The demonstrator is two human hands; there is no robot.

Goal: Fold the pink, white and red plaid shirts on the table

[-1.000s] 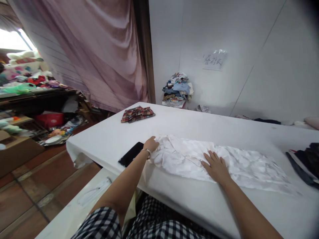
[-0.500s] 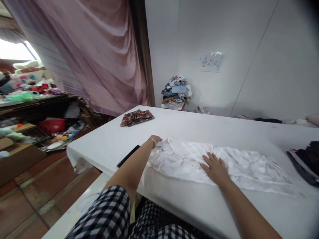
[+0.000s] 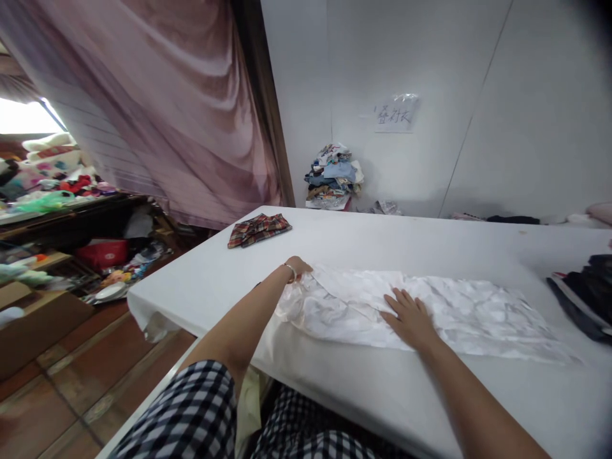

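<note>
A white shirt (image 3: 463, 312) lies stretched out lengthwise in a long, narrow, wrinkled strip across the white table. My left hand (image 3: 297, 266), with a bracelet at its wrist, is at the shirt's left end, its fingers closed on the fabric edge and partly hidden. Flat on the middle of the shirt rests my right hand (image 3: 410, 317), fingers spread. Near the left end the cloth is bunched and looks sheer.
A folded plaid garment (image 3: 261, 229) lies at the table's (image 3: 191, 274) far left. Dark folded clothes (image 3: 581, 296) are stacked at the right edge. Beyond the table stands a clothes pile (image 3: 335, 177). A pink curtain (image 3: 191, 102) hangs at left, and a paper sign (image 3: 396, 115) is on the wall.
My left hand has shifted slightly with the shirt's left edge. The dark flat object by my left forearm is now almost hidden. My right hand stays flat; the view has turned a little.
</note>
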